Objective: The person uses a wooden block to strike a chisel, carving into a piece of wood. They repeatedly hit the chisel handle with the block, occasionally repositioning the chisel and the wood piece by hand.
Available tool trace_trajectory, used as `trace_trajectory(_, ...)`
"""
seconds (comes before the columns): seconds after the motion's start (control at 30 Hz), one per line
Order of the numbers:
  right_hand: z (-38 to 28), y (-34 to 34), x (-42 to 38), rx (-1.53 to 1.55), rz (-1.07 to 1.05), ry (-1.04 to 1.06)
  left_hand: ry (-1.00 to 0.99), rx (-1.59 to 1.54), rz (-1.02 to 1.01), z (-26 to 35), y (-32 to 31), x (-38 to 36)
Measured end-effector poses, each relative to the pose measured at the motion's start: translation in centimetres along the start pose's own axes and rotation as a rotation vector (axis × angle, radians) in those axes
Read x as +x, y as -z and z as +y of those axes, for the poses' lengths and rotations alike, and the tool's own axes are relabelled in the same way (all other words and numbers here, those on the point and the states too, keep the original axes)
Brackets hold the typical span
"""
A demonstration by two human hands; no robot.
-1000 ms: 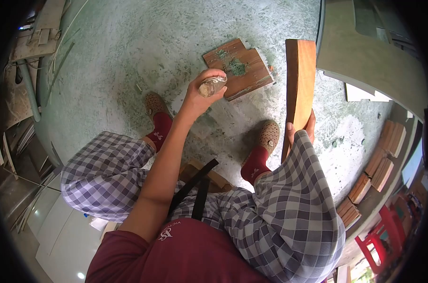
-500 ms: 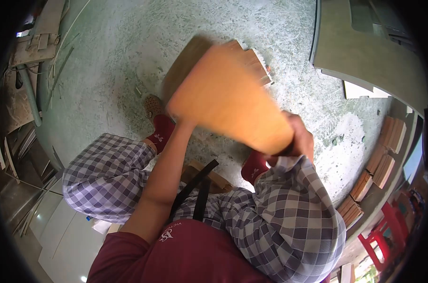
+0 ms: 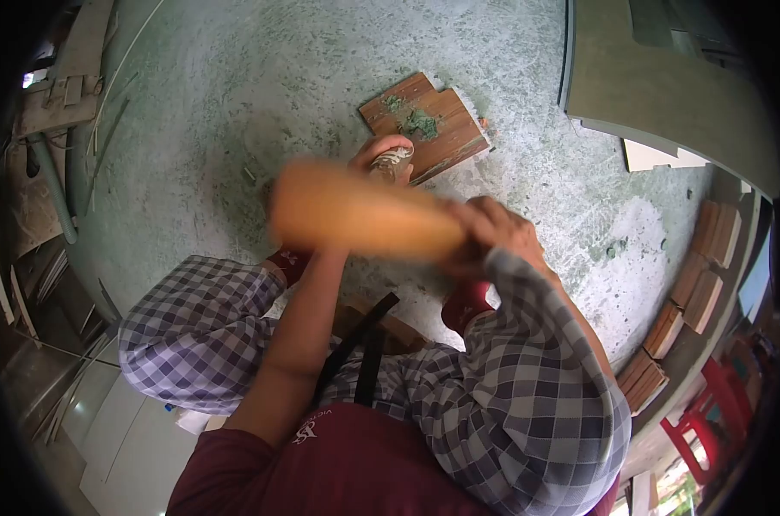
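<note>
My right hand grips the right end of an orange-brown wooden piece, which is smeared by motion and crosses in front of my left wrist. Beyond it, my left hand has its fingers closed round a small brown object with white streaks, too small to name. That hand is at the lower left edge of some brown wooden boards lying on the floor. Greenish crumbled material lies on the boards.
Stacked wooden blocks line the right side, near a red plastic chair. A large grey-green panel stands at the upper right. Thin strips and a hose are at the left. My knees are bent on both sides.
The orange-brown piece has swung down and left, narrowing in view. The boards, the greenish material and my left hand with its streaked object now show. My right hand has shifted slightly left.
</note>
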State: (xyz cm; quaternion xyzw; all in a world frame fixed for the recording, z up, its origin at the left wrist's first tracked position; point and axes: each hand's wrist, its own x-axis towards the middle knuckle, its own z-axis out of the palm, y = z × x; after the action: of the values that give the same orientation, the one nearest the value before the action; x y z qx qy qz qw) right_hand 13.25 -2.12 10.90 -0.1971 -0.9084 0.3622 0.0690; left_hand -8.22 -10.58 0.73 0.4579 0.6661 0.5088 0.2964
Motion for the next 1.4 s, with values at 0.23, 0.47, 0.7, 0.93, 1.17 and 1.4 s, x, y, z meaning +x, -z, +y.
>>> trace_trajectory(0.23, 0.1, 0.0, -0.9, 0.089, -0.005, -0.175, -0.215, 0.124, 0.061, -3.7, -1.3, -2.2)
trace_trajectory(0.47, 1.4, -2.6, -2.4, 0.18, -0.047, -0.188, -0.015, 0.103, 0.125, -0.9, -1.8, -3.0)
trace_trajectory(0.7, 1.0, -2.9, -3.1, 0.315, -0.005, -0.194, 0.085, -0.117, 0.279, -1.5, 0.1, -0.8)
trace_trajectory(0.93, 1.2, -3.2, -2.9, 0.309, -0.02, -0.207, 0.022, 0.0, 0.174, -0.3, 0.5, -0.3)
trace_trajectory(1.17, 1.5, -3.9, -3.2, 0.383, -0.001, -0.221, -0.067, 0.041, 0.1, 0.0, 0.2, -0.2)
trace_trajectory(1.4, 1.7, -3.9, -3.2, 0.38, 0.021, -0.215, -0.011, -0.009, 0.097, 0.0, -0.1, 0.1)
